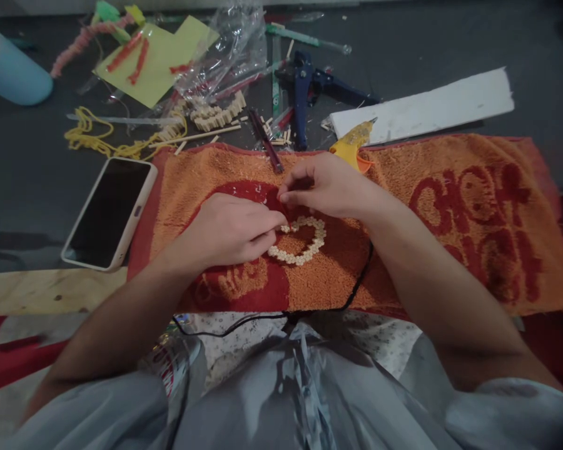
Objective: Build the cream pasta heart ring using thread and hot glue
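A heart-shaped ring [319,236] of small pale wooden pieces lies on an orange and red towel [263,287]. My left hand [237,228] is closed at the ring's left side, fingers curled over it and hiding that part. Just above the ring, my right hand [331,186] makes a pinch with thumb and forefinger. A bit of thin red strand seems to run between the pinch and the ring's top, but against the red towel I cannot make out what the fingertips hold.
Behind the towel lie a yellow glue gun [354,145], a dark blue cutter tool [303,94], a maroon pen-like tool [266,140], cut wooden pieces [220,112], yellow yarn [91,134] and a white strip [426,106]. A phone [110,212] rests left; a blue bottle [14,69] stands far left.
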Available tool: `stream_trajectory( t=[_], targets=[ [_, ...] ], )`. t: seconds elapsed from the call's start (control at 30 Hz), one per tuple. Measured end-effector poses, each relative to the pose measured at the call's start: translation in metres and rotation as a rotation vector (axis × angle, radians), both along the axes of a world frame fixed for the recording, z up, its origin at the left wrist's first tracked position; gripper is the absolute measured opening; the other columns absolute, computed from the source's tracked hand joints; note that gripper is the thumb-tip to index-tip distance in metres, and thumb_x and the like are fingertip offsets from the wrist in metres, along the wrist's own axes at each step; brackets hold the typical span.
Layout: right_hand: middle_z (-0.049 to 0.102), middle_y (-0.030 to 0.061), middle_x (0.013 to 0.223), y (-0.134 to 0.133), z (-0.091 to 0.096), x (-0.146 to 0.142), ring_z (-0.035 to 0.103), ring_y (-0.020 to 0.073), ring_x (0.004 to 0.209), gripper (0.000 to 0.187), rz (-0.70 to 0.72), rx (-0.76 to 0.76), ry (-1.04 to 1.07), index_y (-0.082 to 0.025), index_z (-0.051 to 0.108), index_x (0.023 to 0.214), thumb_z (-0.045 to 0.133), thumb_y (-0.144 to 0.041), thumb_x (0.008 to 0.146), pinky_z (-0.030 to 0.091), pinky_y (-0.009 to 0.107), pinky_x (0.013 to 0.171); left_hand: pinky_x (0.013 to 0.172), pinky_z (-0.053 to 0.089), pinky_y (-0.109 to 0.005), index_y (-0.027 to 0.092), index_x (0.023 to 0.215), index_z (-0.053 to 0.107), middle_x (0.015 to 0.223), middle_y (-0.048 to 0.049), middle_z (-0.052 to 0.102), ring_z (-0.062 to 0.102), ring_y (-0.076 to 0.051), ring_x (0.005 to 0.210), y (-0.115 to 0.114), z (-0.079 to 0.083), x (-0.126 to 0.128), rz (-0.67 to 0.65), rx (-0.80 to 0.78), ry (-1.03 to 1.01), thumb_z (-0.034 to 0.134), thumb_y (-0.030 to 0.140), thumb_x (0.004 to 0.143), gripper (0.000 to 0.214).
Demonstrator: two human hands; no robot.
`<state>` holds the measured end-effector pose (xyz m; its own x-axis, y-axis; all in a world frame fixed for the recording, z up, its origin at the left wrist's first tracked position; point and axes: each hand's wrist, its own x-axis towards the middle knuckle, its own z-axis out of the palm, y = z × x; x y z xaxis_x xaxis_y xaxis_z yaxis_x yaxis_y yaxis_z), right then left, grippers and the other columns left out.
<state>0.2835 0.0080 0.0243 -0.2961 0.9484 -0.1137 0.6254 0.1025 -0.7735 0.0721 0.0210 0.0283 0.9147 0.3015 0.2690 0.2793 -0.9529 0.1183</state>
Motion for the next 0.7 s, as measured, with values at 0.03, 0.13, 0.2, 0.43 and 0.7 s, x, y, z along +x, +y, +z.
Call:
stream_trajectory(
  t=[0.03,0.13,0.2,0.43,0.7],
  targets=[
    [0.071,0.0030,0.074,0.000,0.000,0.000,0.061,0.0155,0.072,0.014,-0.004,0.008,0.002,-0.017,0.074,0.080,0.065,-0.027,0.079,0.045,0.028,0.068,0.057,0.036,-0.028,0.019,0.093,0.074,0.072,-0.0003,0.075,0.067,-0.013,0.065,0.000,0.000,0.000,0.015,-0.004,0.005,0.050,0.020,0.090,0.024],
    [0.070,0.0027,0.073,0.000,-0.001,0.000,0.061,0.0155,0.074,0.014,-0.005,0.032,0.005,-0.016,0.074,0.081,0.066,-0.028,0.079,0.044,0.028,0.068,0.056,0.035,-0.028,0.020,0.102,0.074,0.075,-0.0023,0.076,0.069,-0.015,0.067,0.000,0.001,0.001,0.054,-0.026,0.041,0.051,0.022,0.091,0.026],
    [0.070,0.0023,0.073,0.000,-0.001,0.000,0.061,0.0152,0.073,0.013,-0.004,0.034,0.003,-0.016,0.074,0.080,0.066,-0.026,0.079,0.044,0.028,0.069,0.057,0.036,-0.027,0.021,0.108,0.074,0.078,-0.0031,0.077,0.070,-0.016,0.069,0.001,0.000,0.001,0.062,-0.042,0.071,0.050,0.023,0.092,0.029],
    [0.073,0.0021,0.078,-0.001,-0.001,0.000,0.063,0.0149,0.073,0.010,-0.008,0.014,0.000,-0.019,0.075,0.080,0.066,-0.024,0.079,0.046,0.027,0.070,0.065,0.043,-0.026,0.025,0.117,0.069,0.096,-0.0024,0.078,0.072,-0.018,0.083,0.006,-0.011,0.001,0.115,-0.126,0.145,0.041,0.030,0.096,0.036],
    [0.076,0.0045,0.093,-0.010,0.018,0.007,0.066,0.0194,0.085,0.019,-0.038,0.092,-0.024,-0.020,0.076,0.093,0.069,-0.031,0.079,0.049,0.031,0.076,0.067,0.045,-0.028,0.022,0.116,0.070,0.096,-0.0054,0.077,0.071,-0.020,0.085,0.007,-0.008,0.004,0.112,-0.151,0.177,0.040,0.031,0.097,0.036]
  ],
)
